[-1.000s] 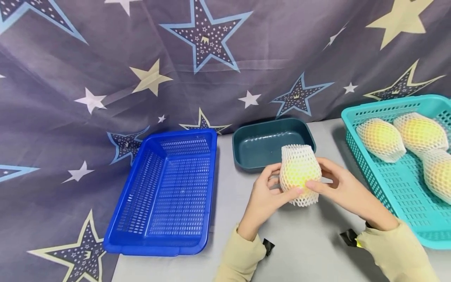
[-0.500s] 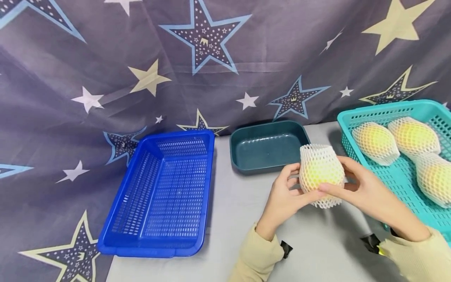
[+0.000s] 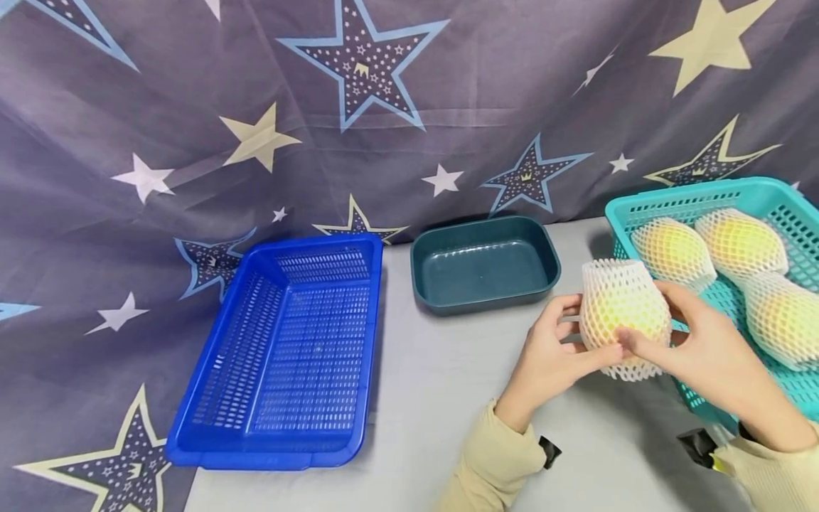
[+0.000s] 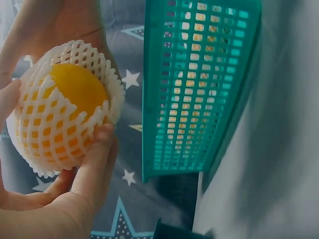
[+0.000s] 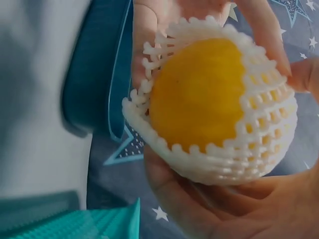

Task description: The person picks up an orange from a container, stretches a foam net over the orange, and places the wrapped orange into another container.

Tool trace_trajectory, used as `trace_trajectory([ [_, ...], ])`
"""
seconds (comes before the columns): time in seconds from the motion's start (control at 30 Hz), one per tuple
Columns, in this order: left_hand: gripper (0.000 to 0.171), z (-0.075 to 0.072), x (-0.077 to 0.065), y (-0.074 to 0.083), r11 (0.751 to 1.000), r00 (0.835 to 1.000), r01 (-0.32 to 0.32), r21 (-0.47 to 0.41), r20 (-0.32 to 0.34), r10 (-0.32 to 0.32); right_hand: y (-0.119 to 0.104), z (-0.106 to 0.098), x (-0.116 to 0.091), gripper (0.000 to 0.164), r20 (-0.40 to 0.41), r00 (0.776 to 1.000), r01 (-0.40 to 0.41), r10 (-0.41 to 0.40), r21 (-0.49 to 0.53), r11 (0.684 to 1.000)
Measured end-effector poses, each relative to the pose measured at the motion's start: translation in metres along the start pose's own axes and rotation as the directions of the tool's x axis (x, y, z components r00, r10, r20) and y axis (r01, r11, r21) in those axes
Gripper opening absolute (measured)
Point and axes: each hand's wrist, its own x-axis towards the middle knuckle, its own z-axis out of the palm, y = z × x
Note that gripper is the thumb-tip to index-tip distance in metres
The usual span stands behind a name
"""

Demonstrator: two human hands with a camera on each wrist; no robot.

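Note:
Both hands hold one yellow fruit in a white foam net [image 3: 623, 313] above the table, beside the near left edge of the turquoise basket. My left hand [image 3: 550, 352] grips its left side, thumb across the front. From the right my right hand [image 3: 710, 341] grips it, the two thumbs meeting at the front. The right wrist view shows the net's open end, with smooth yellow-orange skin [image 5: 197, 97] bare inside it. In the left wrist view the netting [image 4: 55, 129] wraps the rest of the fruit. Which kind of fruit it is, I cannot tell.
The turquoise basket [image 3: 729, 306] at the right holds several netted fruits [image 3: 742, 242]. A dark teal tray [image 3: 484, 274] stands at the back middle. On the left is a blue perforated basket [image 3: 313, 355]. A star-patterned cloth [image 3: 384, 163] hangs behind the grey table [image 3: 435, 427].
Both hands have carried the netted fruit to the right, from in front of the dark teal tray to beside the turquoise basket. The head view has shifted slightly.

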Motion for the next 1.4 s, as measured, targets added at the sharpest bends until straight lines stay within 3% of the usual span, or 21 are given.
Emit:
trace_trajectory([
  [0.27, 0.059, 0.022, 0.007, -0.010, 0.997, 1.000, 0.000, -0.082, 0.023, 0.002, 0.009, -0.016, -0.002, 0.069, -0.024, 0.999, -0.037, 0.035, -0.068, 0.997],
  [0.47, 0.064, 0.031, 0.008, -0.019, 0.996, 0.993, 0.048, -0.071, 0.107, -0.041, 0.018, -0.022, -0.005, 0.068, -0.026, 0.998, -0.053, 0.051, -0.076, 0.996],
  [0.7, 0.073, 0.039, 0.009, -0.028, 0.994, 0.965, 0.109, -0.021, 0.241, -0.100, 0.023, -0.028, -0.005, 0.067, -0.061, 0.997, -0.058, 0.053, -0.090, 0.994],
  [0.87, 0.075, 0.047, 0.013, -0.036, 0.980, 0.938, 0.144, -0.140, 0.335, -0.090, 0.020, -0.034, -0.009, 0.066, -0.122, 0.992, -0.053, 0.042, -0.084, 0.995],
  [1.07, 0.070, 0.055, 0.013, -0.040, 0.962, 0.939, 0.182, -0.204, 0.327, -0.108, 0.024, -0.040, -0.010, 0.064, -0.184, 0.983, -0.013, 0.008, -0.025, 1.000],
  [1.2, 0.071, 0.059, 0.012, -0.042, 0.974, 0.943, 0.153, -0.165, 0.318, -0.095, 0.028, -0.044, -0.010, 0.062, -0.226, 0.974, -0.014, 0.006, -0.031, 0.999],
  [1.4, 0.074, 0.066, 0.009, -0.046, 0.971, 0.949, 0.209, -0.114, 0.265, -0.173, 0.046, -0.051, -0.007, 0.058, -0.286, 0.958, -0.034, 0.021, -0.038, 0.999],
])
